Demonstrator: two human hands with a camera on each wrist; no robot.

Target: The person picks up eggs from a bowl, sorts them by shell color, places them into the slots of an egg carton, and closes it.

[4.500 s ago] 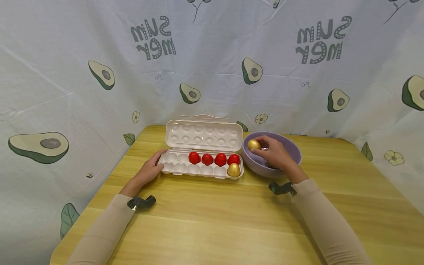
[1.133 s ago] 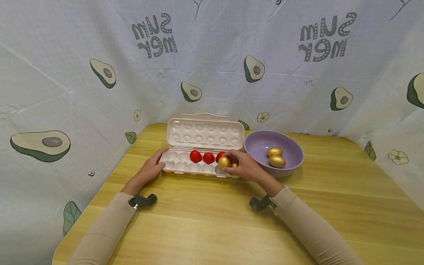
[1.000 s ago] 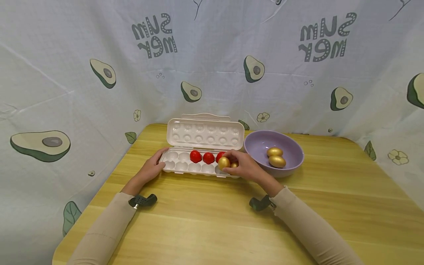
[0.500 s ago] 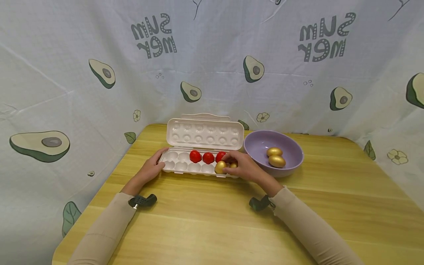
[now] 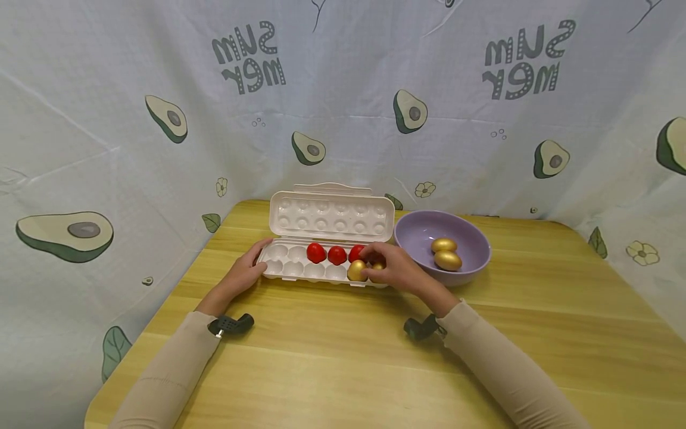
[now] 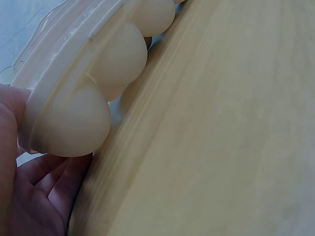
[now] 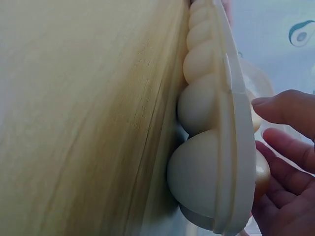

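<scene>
A white plastic egg carton (image 5: 292, 280) lies with its lid raised. My left hand (image 5: 243, 274) grips its left end, thumb on the rim and fingers beneath, as the left wrist view shows. One golden egg (image 5: 356, 271) sits in a front-row cup, second from the right. My right hand (image 5: 393, 268) is over the carton's right end, thumb and fingers spread beside that egg and not closed round it. Partly hidden behind this hand is another golden egg (image 5: 377, 267) in the corner cup. Red round pieces (image 5: 337, 255) sit in the back row.
A lilac bowl (image 5: 412, 229) stands right of the carton, with two golden eggs (image 5: 448, 260) in it. The carton's lid (image 5: 332, 215) leans up at the back, before a printed curtain (image 5: 343, 89). The wooden table (image 5: 321, 357) stretches toward me.
My right hand has brought a golden egg from the bowl to the carton and lowered it into a front cup. Its fingers have loosened from the egg. The left hand has stayed put.
</scene>
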